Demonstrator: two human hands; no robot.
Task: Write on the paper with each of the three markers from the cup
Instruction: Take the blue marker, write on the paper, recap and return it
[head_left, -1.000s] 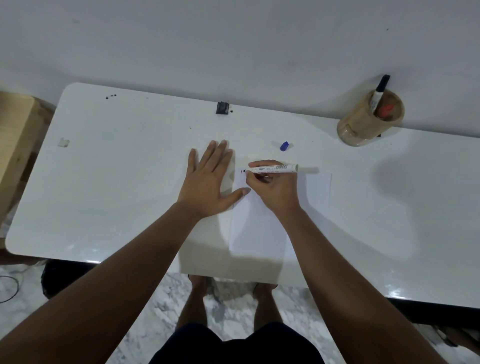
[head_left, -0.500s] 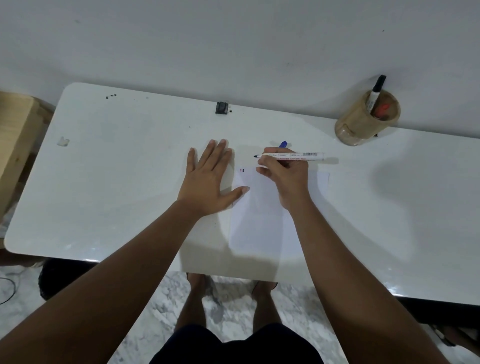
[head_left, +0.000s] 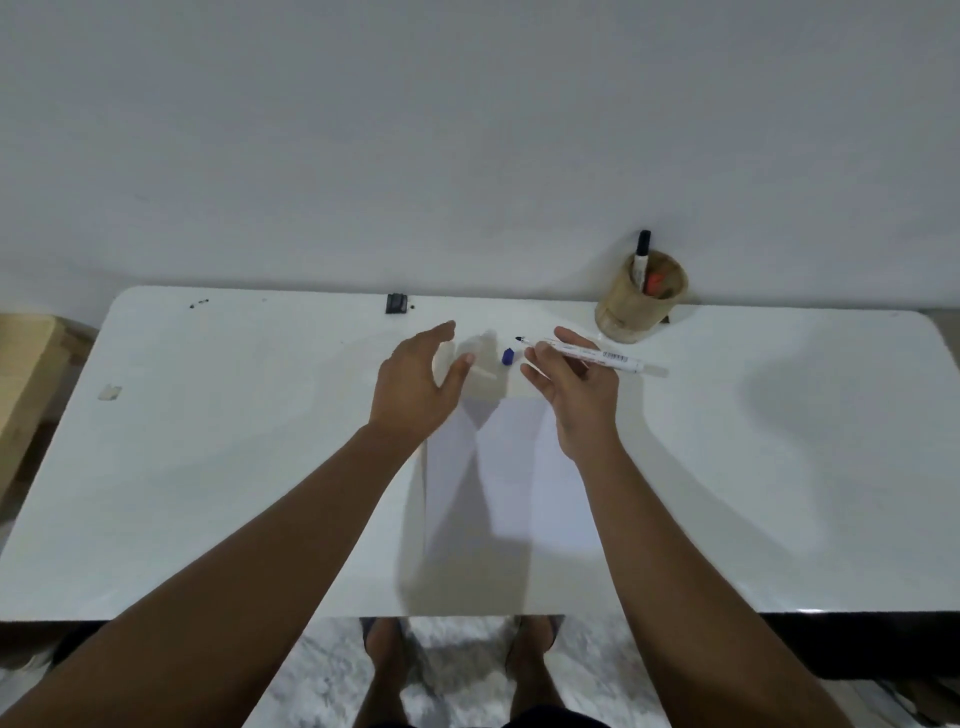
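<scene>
Both hands have come up off the paper (head_left: 511, 483): a second ago the left hand (head_left: 415, 387) lay flat on the sheet's left edge and the right hand (head_left: 574, 387) had the marker (head_left: 589, 354) tip down near the top-left corner; now the left hand hovers above the table (head_left: 234, 467) with fingers spread and curled, holding nothing, and the right hand grips the uncapped marker by its barrel, tip pointing left and clear of the sheet. The view has tilted up too, showing more wall. I judge the writing with this marker is finished and the next step is capping it, since the blue cap (head_left: 508, 356) lies on the table just between the two hands, close to the tip. The cup (head_left: 636, 306) stands beyond the right hand at the back edge, with a black-capped marker (head_left: 642, 254) sticking out and something orange-red (head_left: 655, 283) inside, likely the third marker, though too little shows to be sure. Any marks made on the paper are hidden behind the hands or too faint to make out, and the sheet's top edge is covered by hands and shadow.
</scene>
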